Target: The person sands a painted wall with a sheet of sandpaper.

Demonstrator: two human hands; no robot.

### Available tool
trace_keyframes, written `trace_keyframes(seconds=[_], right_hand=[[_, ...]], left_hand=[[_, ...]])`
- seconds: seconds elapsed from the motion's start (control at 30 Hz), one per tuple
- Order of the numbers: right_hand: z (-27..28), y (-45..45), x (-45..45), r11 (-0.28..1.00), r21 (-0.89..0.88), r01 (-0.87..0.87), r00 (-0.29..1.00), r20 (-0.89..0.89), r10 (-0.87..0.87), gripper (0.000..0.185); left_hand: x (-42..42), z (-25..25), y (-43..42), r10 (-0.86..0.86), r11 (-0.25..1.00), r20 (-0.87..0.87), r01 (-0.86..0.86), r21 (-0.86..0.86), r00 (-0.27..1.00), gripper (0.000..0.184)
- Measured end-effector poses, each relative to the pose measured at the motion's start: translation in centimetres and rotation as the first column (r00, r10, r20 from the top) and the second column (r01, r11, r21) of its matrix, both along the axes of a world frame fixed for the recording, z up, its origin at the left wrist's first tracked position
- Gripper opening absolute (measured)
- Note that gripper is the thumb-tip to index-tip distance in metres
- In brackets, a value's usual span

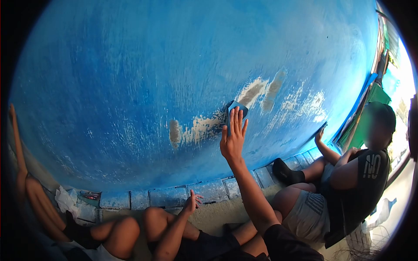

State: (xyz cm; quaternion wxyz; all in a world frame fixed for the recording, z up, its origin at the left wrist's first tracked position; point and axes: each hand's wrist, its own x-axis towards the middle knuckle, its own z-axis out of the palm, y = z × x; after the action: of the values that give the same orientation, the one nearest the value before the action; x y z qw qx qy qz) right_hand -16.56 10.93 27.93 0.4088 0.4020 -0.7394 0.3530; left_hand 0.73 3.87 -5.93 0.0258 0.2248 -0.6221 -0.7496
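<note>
The right hand point(233, 141) covers part of the blue sanding sheet point(237, 105). 1 left-side co-worker point(121, 237) is cut off (head out of view); the right-side co-worker's point(361, 187) dark pad point(322, 127) is too small to identify.

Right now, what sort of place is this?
Probably an open-air work area: a big blue wall with pale worn patches, blocks along its foot, and the right hand flat on a dark sheet against it.

The streaky blue of the wall point(130, 65) is being broken by white and grey-brown patches point(252, 93) around the gripped blue sheet point(237, 105), while mottled grey-blue is being shown by blocks point(167, 197) below the grip.
</note>
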Motion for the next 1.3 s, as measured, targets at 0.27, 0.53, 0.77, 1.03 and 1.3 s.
trace_keyframes(seconds=[0.27, 0.53, 0.77, 1.03, 1.3], right_hand=[[-2.1, 0.3, 0.8, 0.999, 0.050, -0.019, 0.999, 0.050, 0.016, 0.052], [-2.9, 0.3, 1.1, 0.996, 0.064, -0.055, 0.994, 0.098, 0.049, 0.053], [-0.2, 0.3, 0.4, 0.995, -0.002, -0.097, 0.993, 0.064, 0.097, 0.054], [-2.3, 0.8, 1.4, 0.994, 0.047, -0.094, 0.991, 0.096, 0.089, 0.055], [-2.1, 0.7, 1.3, 0.994, 0.045, -0.095, 0.989, 0.116, 0.089, 0.055]], left_hand=[[1.0, 2.9, 0.1, 0.026, 0.999, -0.050, -0.025, 0.025, 0.998, 0.101], [1.7, 5.1, 0.3, -0.444, 0.884, 0.141, 0.407, 0.231, 0.885, 0.094], [1.9, 5.6, 0.8, -0.617, 0.780, 0.213, 0.553, 0.292, 0.758, 0.090], [1.9, 5.1, 0.7, -0.716, 0.697, 0.318, 0.621, 0.358, 0.621, 0.086], [1.6, 3.9, 0.5, -0.710, 0.704, 0.375, 0.614, 0.357, 0.596, 0.083]])
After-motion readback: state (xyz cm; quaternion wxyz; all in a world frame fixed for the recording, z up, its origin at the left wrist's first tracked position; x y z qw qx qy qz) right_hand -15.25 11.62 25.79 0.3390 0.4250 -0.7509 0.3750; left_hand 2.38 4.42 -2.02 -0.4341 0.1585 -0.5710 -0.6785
